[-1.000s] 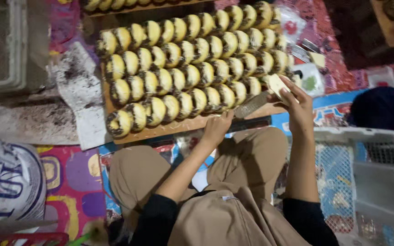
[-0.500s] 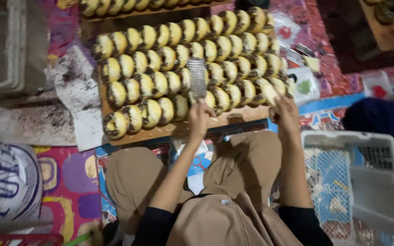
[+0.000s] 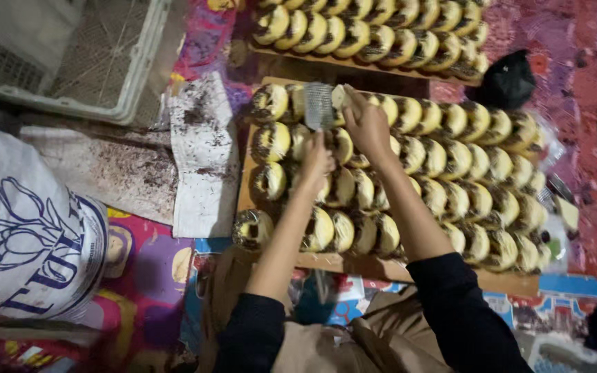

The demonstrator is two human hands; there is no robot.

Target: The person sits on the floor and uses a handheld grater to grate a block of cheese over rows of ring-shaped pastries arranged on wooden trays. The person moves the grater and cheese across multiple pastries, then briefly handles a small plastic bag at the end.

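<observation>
A wooden board [image 3: 409,268] carries rows of round yellow pastries [image 3: 450,162] with dark speckled edges. My left hand [image 3: 316,162] is over the board's left part and holds up a small metal grater [image 3: 318,106]. Just to its right, my right hand [image 3: 367,126] presses a small pale block [image 3: 340,97] against the grater, above the top-left pastries. Both sleeves are black. My lap in tan cloth [image 3: 326,345] lies below the board.
A second board of the same pastries [image 3: 374,31] lies farther away. A white plastic crate [image 3: 70,55] stands top left, a white printed sack [image 3: 22,228] at the left, and crumb-covered paper sheets [image 3: 202,152] beside the board. A black object [image 3: 509,79] sits top right.
Both hands have moved from the right end of the board to its left end, taking the grater and the pale block along. The view has come closer.
</observation>
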